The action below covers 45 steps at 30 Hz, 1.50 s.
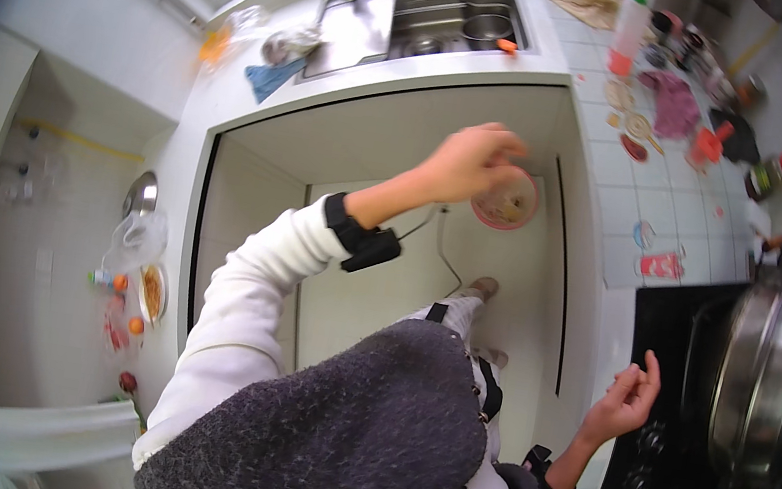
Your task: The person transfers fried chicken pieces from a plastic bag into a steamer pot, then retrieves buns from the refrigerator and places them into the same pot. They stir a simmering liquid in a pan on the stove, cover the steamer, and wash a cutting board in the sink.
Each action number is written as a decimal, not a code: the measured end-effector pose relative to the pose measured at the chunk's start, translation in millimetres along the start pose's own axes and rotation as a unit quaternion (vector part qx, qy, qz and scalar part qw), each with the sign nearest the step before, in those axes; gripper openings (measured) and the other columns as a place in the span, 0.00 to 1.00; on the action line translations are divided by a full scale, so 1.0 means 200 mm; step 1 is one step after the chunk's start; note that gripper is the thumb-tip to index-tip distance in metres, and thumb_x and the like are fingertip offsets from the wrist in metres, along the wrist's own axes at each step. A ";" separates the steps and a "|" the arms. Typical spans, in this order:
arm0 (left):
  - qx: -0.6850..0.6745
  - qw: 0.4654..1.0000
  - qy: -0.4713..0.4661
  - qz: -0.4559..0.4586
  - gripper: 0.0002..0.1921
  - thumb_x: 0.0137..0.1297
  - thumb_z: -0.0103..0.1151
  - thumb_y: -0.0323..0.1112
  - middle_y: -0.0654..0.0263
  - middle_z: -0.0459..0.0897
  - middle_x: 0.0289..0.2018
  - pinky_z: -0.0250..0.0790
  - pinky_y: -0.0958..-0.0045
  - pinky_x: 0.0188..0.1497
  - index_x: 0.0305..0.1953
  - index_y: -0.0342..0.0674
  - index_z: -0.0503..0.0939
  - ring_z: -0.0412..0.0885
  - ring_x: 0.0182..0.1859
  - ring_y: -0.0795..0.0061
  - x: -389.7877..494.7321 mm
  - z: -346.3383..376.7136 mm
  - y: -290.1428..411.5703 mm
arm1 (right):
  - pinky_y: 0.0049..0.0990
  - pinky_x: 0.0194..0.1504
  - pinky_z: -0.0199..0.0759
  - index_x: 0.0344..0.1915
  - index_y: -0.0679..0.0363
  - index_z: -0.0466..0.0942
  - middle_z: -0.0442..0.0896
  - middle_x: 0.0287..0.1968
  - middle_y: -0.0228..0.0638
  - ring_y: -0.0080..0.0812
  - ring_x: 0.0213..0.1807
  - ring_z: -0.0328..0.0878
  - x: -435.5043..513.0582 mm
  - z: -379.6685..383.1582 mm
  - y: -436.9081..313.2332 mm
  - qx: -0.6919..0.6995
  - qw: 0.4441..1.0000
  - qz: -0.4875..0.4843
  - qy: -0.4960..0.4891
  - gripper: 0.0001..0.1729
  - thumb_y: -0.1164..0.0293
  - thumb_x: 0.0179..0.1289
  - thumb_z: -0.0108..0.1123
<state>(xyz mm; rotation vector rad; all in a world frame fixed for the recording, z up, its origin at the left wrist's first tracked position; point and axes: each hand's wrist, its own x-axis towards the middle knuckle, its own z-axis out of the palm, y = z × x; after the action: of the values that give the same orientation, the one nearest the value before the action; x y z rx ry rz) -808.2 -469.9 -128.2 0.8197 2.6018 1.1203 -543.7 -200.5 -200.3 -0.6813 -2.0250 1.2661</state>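
Note:
My left hand (475, 164) reaches over a round bin with a pink rim (536, 204), which stands on the floor with refuse in it. Motion blurs the fingers; they look apart, with nothing visible between them. Beside the black cooktop (676, 317), my right hand (627, 403) is raised, fingers loosely bent and apart, holding nothing. A large steel pan or pot (757, 383) stands on the cooktop, to the right of that hand. Both wrists wear black straps, and a dark box is fixed to the left one.
Ahead is a steel sink (432, 19) with an orange piece (506, 46) at its edge. The tiled counter at right holds a bottle of pink liquid (624, 44), a pink cloth (673, 105) and a jar (769, 177). At left lie a blue cloth (271, 79) and a plate of food (152, 292).

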 end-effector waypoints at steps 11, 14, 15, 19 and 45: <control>-0.007 0.936 0.240 -0.259 0.21 0.56 0.68 0.38 0.54 0.83 0.42 0.76 0.67 0.43 0.48 0.33 0.78 0.84 0.39 0.65 -0.54 -0.93 -1.52 | 0.16 0.27 0.61 0.44 0.67 0.79 0.74 0.25 0.25 0.15 0.26 0.68 -0.05 0.99 -0.22 0.040 0.957 0.106 -0.269 0.10 0.75 0.66 0.55; 0.127 0.912 0.291 -0.259 0.30 0.53 0.69 0.37 0.48 0.75 0.50 0.71 0.62 0.53 0.57 0.35 0.71 0.79 0.48 0.54 -0.38 -1.31 -2.00 | 0.17 0.26 0.61 0.44 0.67 0.79 0.75 0.25 0.25 0.15 0.26 0.69 -0.07 1.35 -0.28 -0.004 0.941 0.144 -0.305 0.10 0.74 0.66 0.55; 0.179 0.894 0.311 -0.267 0.33 0.52 0.70 0.36 0.46 0.72 0.53 0.68 0.60 0.56 0.60 0.36 0.69 0.76 0.51 0.50 -0.31 -1.43 -2.14 | 0.16 0.25 0.60 0.44 0.66 0.79 0.74 0.25 0.25 0.14 0.24 0.68 -0.08 1.48 -0.31 0.007 0.942 0.140 -0.304 0.10 0.74 0.67 0.54; 0.349 0.811 0.379 -0.278 0.38 0.54 0.64 0.29 0.46 0.61 0.62 0.65 0.53 0.60 0.66 0.41 0.59 0.62 0.63 0.43 -0.03 -1.82 -2.60 | 0.15 0.23 0.60 0.45 0.67 0.78 0.75 0.24 0.25 0.13 0.22 0.67 -0.18 1.91 -0.47 0.021 0.929 0.173 -0.325 0.10 0.75 0.66 0.54; -0.074 0.798 0.522 -0.291 0.11 0.60 0.55 0.30 0.56 0.75 0.28 0.67 0.68 0.36 0.43 0.33 0.72 0.71 0.30 0.66 -1.23 -1.33 -1.24 | 0.28 0.49 0.71 0.66 0.59 0.65 0.76 0.53 0.37 0.31 0.52 0.74 -0.30 2.97 -1.21 0.131 0.602 -0.154 -0.772 0.40 0.77 0.52 0.68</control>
<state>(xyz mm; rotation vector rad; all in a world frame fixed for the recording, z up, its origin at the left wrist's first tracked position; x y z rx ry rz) -808.3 -908.6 -131.7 -0.9025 3.0292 1.8224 -971.9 -682.0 -188.7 1.4764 -2.6999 2.1193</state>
